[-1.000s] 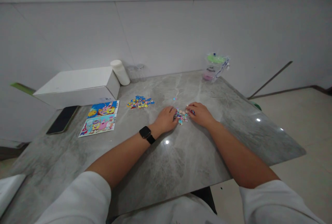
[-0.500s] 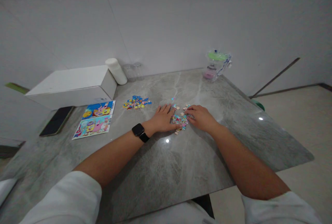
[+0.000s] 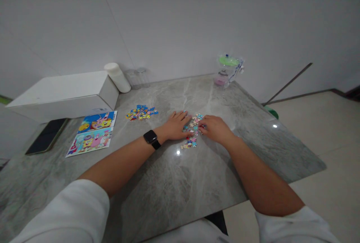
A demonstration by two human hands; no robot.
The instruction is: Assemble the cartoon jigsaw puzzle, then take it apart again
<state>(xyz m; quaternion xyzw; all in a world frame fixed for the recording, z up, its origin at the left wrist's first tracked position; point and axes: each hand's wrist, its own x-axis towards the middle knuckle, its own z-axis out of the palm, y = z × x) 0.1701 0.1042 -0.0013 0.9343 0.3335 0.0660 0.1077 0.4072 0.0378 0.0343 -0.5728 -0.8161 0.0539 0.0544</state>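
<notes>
A small heap of pastel jigsaw puzzle pieces lies spread on the grey table between my two hands. My left hand, with a black watch on its wrist, rests flat at the heap's left side, fingers stretched out and thumb over some pieces. From the right, my right hand reaches in with bent fingers. Bits of puzzle piece show between its thumb and fingertips; how many is hidden. Farther left is a second pile of blue and yellow puzzle pieces, apart from both hands.
At the left lie a picture sheet with cartoon figures and a phone. Behind them stand a white box, a white cylinder and clear glasses. A plastic bag sits at the table's back right.
The view has shifted slightly to the right. The pastel pieces have been spread about; some now lie nearer to me below my left thumb. My right fingers have curled in more.
</notes>
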